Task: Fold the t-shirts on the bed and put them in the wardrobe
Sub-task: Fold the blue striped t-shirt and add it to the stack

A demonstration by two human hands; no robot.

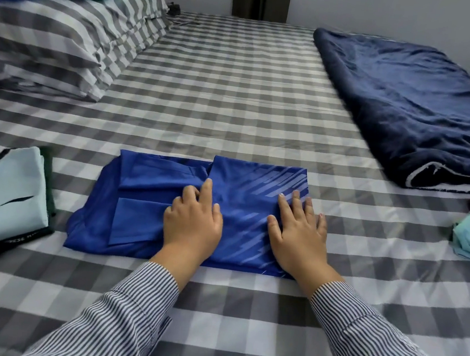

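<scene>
With the left hand (193,222) and right hand (298,231) only pressing flat, gripping nothing, the slippery blue t-shirt (143,214) risks springing unfolded when they lift.

Left hand (193,221): palm down, index finger straight, the others bent at the knuckles.
Right hand (299,232): palm down, fingers straight and slightly spread.
Forearms: both reach forward, in striped sleeves (127,311) buttoned at the wrists.
</scene>
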